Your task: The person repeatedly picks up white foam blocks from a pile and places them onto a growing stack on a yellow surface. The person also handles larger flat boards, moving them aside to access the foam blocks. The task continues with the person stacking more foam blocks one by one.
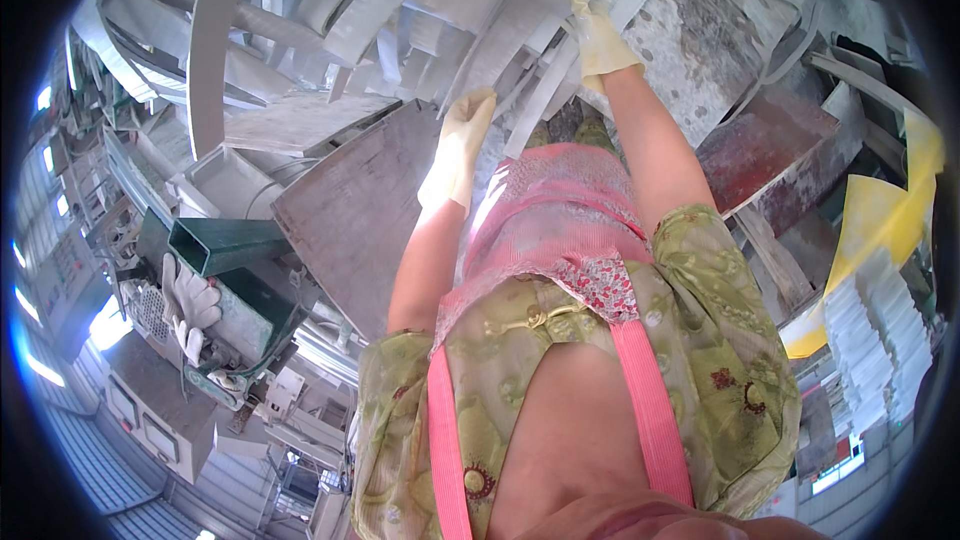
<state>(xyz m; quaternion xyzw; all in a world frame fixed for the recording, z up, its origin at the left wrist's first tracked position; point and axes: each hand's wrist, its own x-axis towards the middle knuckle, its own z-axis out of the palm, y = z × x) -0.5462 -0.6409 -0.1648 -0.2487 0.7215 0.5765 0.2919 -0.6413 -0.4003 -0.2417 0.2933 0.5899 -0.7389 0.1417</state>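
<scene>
- Step in hand, as I judge it: sorting pale strips [545,90] out of a heap.
- Right hand [598,35], gloved, grip closed around one strip high on the pile.
- Left hand [455,155], gloved, fingers loosely extended, touching strips lower down, pinching nothing.
- Next calls for pulling the strip free.
- Around: brown board [350,210], green metal box [225,245], spare gloves [188,305], workshop clutter.

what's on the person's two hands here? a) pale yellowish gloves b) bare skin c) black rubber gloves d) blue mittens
a: both the left hand and the right hand wear pale yellowish gloves as they reach into the pile of pale grey-white strips; the forearms behind them are bare.
</scene>
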